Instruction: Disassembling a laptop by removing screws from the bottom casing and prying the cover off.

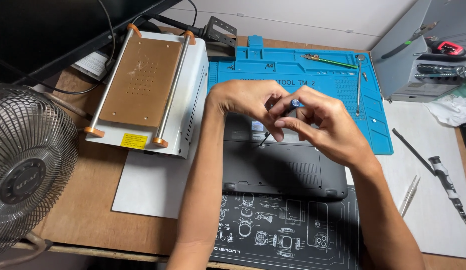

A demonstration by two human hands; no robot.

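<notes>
I am looking down on both hands meeting over a dark grey, flat laptop turned underside-up (285, 167), which is lying on the wooden counter (88, 200) between a bright blue silicone work mat (293, 67) and a black mat printed with white line drawings (288, 235). My right hand (318, 125) is pinching the blue-capped top of a thin precision screwdriver (280, 120) between thumb and fingertips, its grip closed on the tool, and the dark shaft is slanting down so that its tip is touching the laptop's base near the rear edge. My left hand (245, 100) is curling in beside it, fingers closed lightly about the same screwdriver, seemingly steadying it. I am judging this as the turning of a screw in the base panel; whether it is loosening or tightening I cannot tell. The next move, I think, is calling for the tip staying seated and upright pressure while the cap is spinning. Off to the left a white box-shaped heating plate with a brown top (148, 85) is sitting, and a second black-handled screwdriver (448, 187) is lying well apart on the right.
</notes>
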